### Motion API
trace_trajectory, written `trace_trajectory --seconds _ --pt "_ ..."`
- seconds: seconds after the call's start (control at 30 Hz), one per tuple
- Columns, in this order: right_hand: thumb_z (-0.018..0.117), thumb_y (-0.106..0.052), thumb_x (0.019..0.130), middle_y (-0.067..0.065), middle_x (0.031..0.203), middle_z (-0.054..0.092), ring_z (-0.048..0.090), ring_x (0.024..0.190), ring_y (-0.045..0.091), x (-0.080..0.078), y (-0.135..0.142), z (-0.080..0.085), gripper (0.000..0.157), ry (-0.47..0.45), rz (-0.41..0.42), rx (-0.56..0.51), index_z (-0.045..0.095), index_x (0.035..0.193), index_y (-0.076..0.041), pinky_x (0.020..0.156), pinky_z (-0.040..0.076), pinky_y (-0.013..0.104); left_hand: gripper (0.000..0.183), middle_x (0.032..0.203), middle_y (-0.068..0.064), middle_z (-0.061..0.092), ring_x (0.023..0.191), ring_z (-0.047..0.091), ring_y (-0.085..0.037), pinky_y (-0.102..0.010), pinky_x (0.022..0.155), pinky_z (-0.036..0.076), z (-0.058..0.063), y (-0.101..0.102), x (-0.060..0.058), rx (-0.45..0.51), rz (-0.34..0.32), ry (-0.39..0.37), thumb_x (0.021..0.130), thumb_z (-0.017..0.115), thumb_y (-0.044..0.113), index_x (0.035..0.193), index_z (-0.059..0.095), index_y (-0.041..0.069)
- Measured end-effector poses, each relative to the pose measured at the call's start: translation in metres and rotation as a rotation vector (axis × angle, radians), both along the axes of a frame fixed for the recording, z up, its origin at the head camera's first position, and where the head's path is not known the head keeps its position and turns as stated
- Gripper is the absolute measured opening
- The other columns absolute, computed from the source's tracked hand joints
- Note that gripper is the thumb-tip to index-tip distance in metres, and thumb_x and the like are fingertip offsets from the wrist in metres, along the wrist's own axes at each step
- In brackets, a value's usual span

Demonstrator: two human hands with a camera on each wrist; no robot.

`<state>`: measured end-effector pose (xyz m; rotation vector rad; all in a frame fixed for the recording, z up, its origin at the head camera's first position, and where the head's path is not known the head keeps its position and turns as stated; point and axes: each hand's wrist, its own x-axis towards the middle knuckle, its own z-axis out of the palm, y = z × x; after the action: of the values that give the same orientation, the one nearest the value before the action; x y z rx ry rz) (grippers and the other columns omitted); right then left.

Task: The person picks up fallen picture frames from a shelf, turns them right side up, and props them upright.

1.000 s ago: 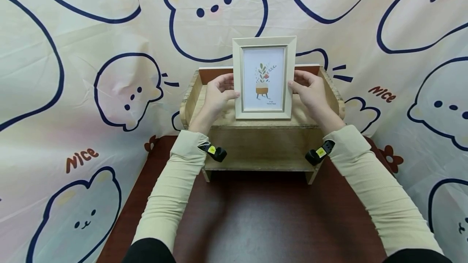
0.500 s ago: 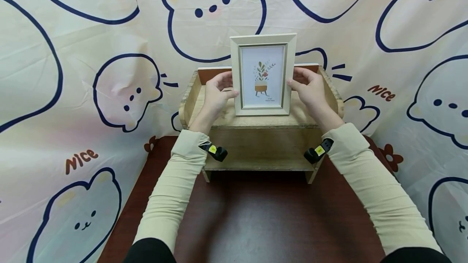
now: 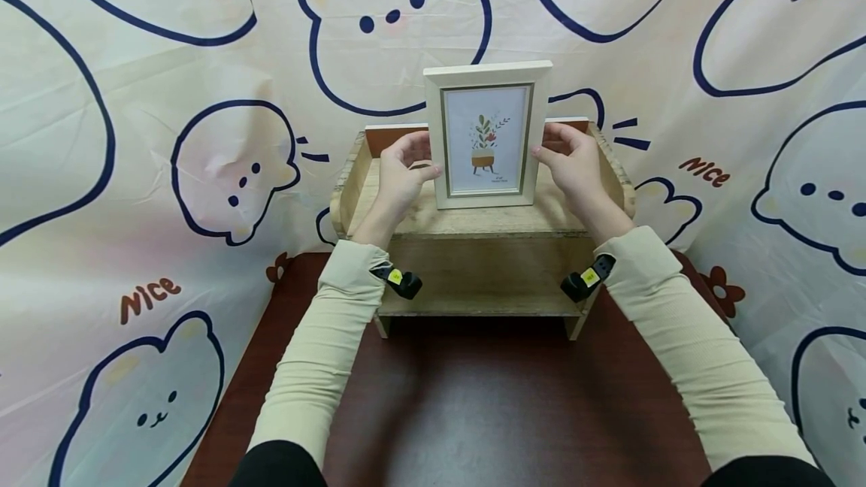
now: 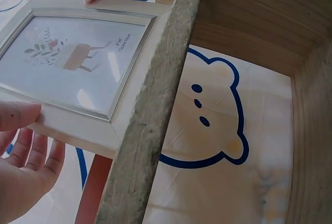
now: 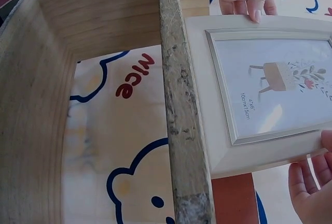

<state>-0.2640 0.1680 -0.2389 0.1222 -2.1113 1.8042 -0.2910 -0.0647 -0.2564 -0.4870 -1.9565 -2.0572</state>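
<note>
A cream picture frame [image 3: 487, 201] with a potted-plant print stands upright over the top board of a small wooden shelf [image 3: 487, 224], its top leaning back a little. My left hand [image 3: 402, 175] pinches its left side, thumb on the front and fingers behind. On the opposite side my right hand [image 3: 571, 167] pinches the frame the same way. In the left wrist view the frame [image 4: 116, 136] appears close behind the shelf's front edge [image 4: 150, 105]. The right wrist view shows the frame's lower border [image 5: 207, 105] beside that edge too. Whether its base touches the board I cannot tell.
The shelf has a lower board [image 3: 480, 305] and raised side panels [image 3: 348, 183]. It stands on a dark red-brown table [image 3: 487, 404]. Behind hangs a cloth [image 3: 223, 164] printed with cartoon bears.
The frame's lower edge has moved back and up slightly in the head view, and its top tilts further back. Both hands keep hold of its sides.
</note>
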Motion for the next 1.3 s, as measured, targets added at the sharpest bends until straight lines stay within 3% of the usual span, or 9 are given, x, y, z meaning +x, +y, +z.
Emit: trace_trajectory --seconds 0.3,0.9,1.17,1.3 --pt "0.059 0.002 0.086 0.007 0.107 0.059 0.054 0.095 0.014 0.001 0.000 -0.001 0.034 0.002 -0.002 0.007 0.056 0.120 0.003 0.085 0.044 0.028 0.036 0.092 -0.002 0.060 0.083 0.056 -0.013 -0.024 0.074 0.047 -0.001 -0.003 0.001 -0.023 -0.009 0.046 0.076 0.062 -0.014 0.112 0.056 -0.009" --pt "0.057 -0.001 0.088 0.017 0.120 0.056 0.054 0.106 0.020 -0.003 0.001 0.002 0.036 -0.015 0.008 0.088 0.054 0.124 0.003 0.092 0.042 0.031 0.034 0.099 -0.009 0.060 0.088 0.056 -0.016 -0.029 0.080 0.048 -0.002 -0.006 0.009 -0.074 -0.024 0.052 0.078 0.064 -0.010 0.111 0.057 -0.007" --pt "0.056 0.001 0.087 0.020 0.121 0.056 0.053 0.106 0.020 -0.006 -0.002 0.003 0.038 -0.002 0.001 0.063 0.053 0.125 0.004 0.092 0.042 0.029 0.034 0.096 -0.009 0.061 0.089 0.057 -0.017 -0.029 0.080 0.048 -0.003 -0.006 0.010 -0.082 -0.014 0.072 0.076 0.066 -0.010 0.109 0.058 -0.005" --pt "0.057 0.000 0.086 0.016 0.114 0.059 0.055 0.099 0.016 -0.004 -0.004 0.011 0.037 0.031 -0.012 0.010 0.055 0.123 0.003 0.085 0.046 0.026 0.034 0.094 -0.008 0.061 0.088 0.057 -0.018 -0.029 0.079 0.049 -0.003 -0.005 0.011 -0.075 -0.016 0.072 0.076 0.066 -0.011 0.108 0.058 -0.006"
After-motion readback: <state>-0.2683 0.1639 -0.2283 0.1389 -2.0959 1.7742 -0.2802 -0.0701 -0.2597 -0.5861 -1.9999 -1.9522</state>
